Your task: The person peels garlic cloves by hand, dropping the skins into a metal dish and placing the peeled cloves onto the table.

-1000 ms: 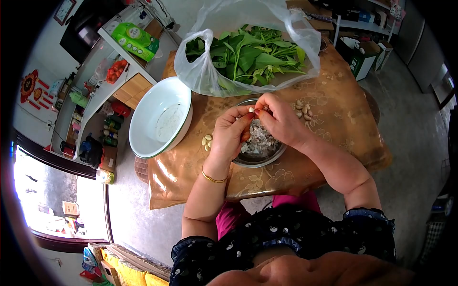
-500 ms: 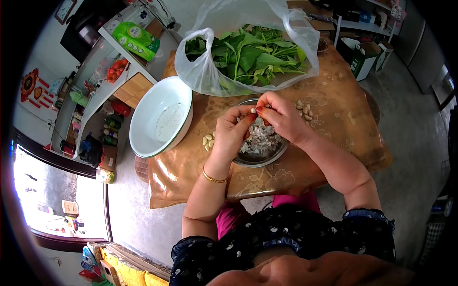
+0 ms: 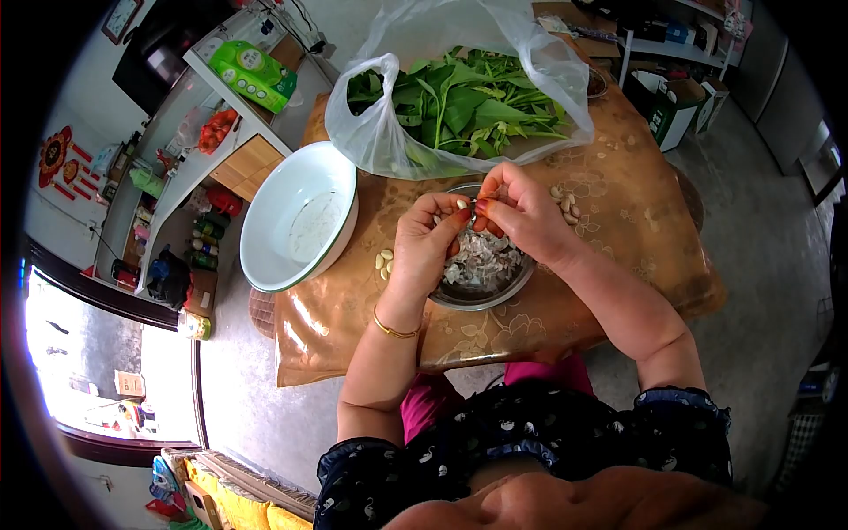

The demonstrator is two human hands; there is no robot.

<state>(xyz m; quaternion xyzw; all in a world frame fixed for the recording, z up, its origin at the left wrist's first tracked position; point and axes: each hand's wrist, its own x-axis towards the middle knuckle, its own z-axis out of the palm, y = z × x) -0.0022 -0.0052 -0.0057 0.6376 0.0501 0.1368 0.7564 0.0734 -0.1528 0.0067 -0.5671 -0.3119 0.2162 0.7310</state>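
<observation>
Over a metal bowl (image 3: 481, 304), my left hand (image 3: 422, 240) pinches a pale garlic clove (image 3: 462, 204) between thumb and forefinger. My right hand (image 3: 530, 216) is closed in a pinch right beside it, with a scrap of thin garlic skin at its fingertips, partly hidden. Papery garlic skins (image 3: 481, 261) fill much of the bowl below both hands. To the left of the bowl lie several smooth, whitish peeled cloves (image 3: 384, 262). Several darker cloves (image 3: 567, 205), seemingly in their skins, lie on the table past my right hand.
A white enamel basin (image 3: 256, 231) stands on the table's left side. At the back, an open plastic bag (image 3: 353, 146) holds leafy greens (image 3: 468, 102). All rest on a brown patterned tablecloth (image 3: 636, 238). Shelving (image 3: 190, 168) lies beyond on the left.
My fingertips have drawn slightly apart: the left hand, with the clove, has shifted a little left, and the right hand's fingers have moved slightly off the clove.
</observation>
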